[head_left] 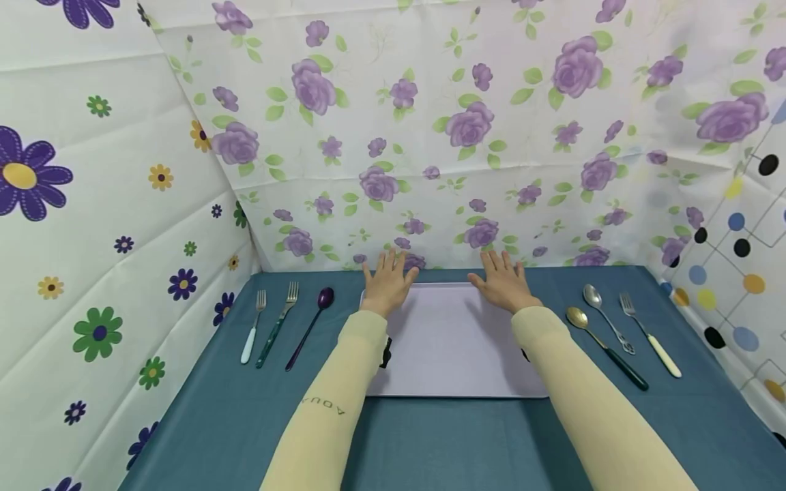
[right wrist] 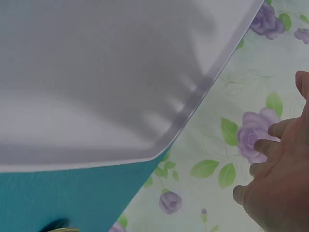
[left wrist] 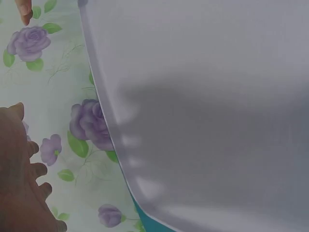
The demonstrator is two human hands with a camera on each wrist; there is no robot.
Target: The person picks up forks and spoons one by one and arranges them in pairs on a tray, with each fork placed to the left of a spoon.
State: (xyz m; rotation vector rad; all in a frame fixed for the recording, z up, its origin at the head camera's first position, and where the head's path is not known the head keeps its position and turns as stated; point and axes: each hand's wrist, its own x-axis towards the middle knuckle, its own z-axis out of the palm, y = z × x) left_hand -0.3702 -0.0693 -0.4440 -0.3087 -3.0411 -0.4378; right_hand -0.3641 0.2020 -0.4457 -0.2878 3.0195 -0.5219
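Note:
Both hands reach out over a pale lilac tray (head_left: 454, 341) that lies flat on the table. My left hand (head_left: 388, 283), fingers straight and spread, hovers over the tray's far left corner and holds nothing. Over the far right part, my right hand (head_left: 505, 281) is spread the same way, palm down and bare of any object. In the left wrist view the left hand (left wrist: 21, 174) shows at the edge, apart from the tray rim (left wrist: 104, 108). The right wrist view has the right hand (right wrist: 280, 169) beyond the tray's corner, with finger shadows on the tray.
Left of the tray lie a white-handled fork (head_left: 253, 327), a green-handled fork (head_left: 278, 326) and a purple spoon (head_left: 310, 329). To its right are a green-handled gold spoon (head_left: 608, 349), a silver spoon (head_left: 608, 318) and a cream-handled fork (head_left: 652, 335). Flowered cloth (head_left: 393, 136) hangs behind.

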